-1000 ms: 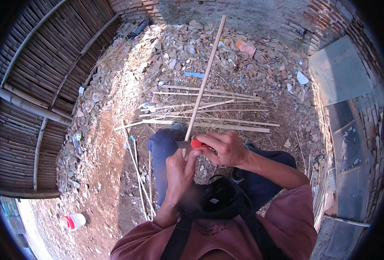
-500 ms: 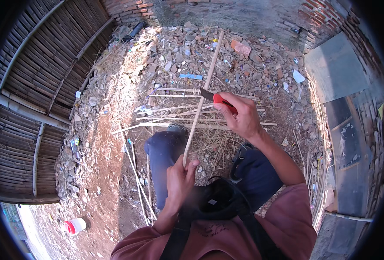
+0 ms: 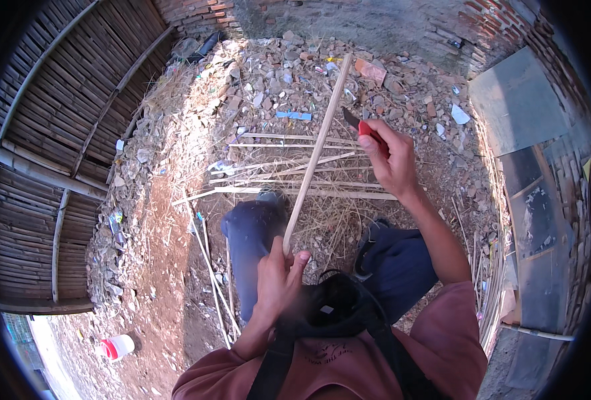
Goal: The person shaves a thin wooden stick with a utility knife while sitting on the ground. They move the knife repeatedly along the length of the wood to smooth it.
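Note:
A long, pale bamboo strip (image 3: pixel 319 148) slants up and away from me, its near end gripped in my left hand (image 3: pixel 279 273). My right hand (image 3: pixel 393 159) is closed round a red-handled knife (image 3: pixel 363 129) with a short dark blade. The blade points up and left, a little to the right of the strip and apart from it. Beneath, several thin bamboo strips (image 3: pixel 269 191) lie crosswise on the ground in front of my knees. Part of the knife handle is hidden by my fingers.
Rubble and broken brick (image 3: pixel 289 77) cover the ground toward the far wall (image 3: pixel 349 27). A woven bamboo panel (image 3: pixel 49 107) stands at left, near a white and red plastic container (image 3: pixel 117 347). More strips (image 3: pixel 214 283) lie left of my legs. Grey sheets (image 3: pixel 519 100) lean at right.
The knife has come off the strip and moved right and slightly up with my right hand. The strip's far end has shifted slightly right; my left hand keeps its hold.

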{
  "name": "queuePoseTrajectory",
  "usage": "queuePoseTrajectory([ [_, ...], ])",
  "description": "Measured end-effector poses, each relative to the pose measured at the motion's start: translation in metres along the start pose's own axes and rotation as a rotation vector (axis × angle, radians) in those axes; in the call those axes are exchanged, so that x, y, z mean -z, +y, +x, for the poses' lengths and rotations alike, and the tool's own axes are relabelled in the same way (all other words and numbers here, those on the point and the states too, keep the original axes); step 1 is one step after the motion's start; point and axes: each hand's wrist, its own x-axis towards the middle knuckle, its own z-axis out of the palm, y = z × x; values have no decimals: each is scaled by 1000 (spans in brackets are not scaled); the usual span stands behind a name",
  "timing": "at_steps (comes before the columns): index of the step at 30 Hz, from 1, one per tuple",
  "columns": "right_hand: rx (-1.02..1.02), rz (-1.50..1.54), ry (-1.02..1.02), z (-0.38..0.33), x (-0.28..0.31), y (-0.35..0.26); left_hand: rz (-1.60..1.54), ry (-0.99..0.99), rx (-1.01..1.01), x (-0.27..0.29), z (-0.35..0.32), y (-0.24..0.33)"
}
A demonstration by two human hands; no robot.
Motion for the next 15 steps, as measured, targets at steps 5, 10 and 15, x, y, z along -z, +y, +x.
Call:
queuePoseTrajectory([
  [5, 298, 84, -217, -42, -49, -22, 27, 42, -114, 4, 15, 1],
  [10, 403, 99, -380, -72, -75, -27, -99, 31, -155, 3, 15, -2],
  [15, 402, 129, -346, -73, -80, -32, -105, 63, -184, 2, 14, -3],
])
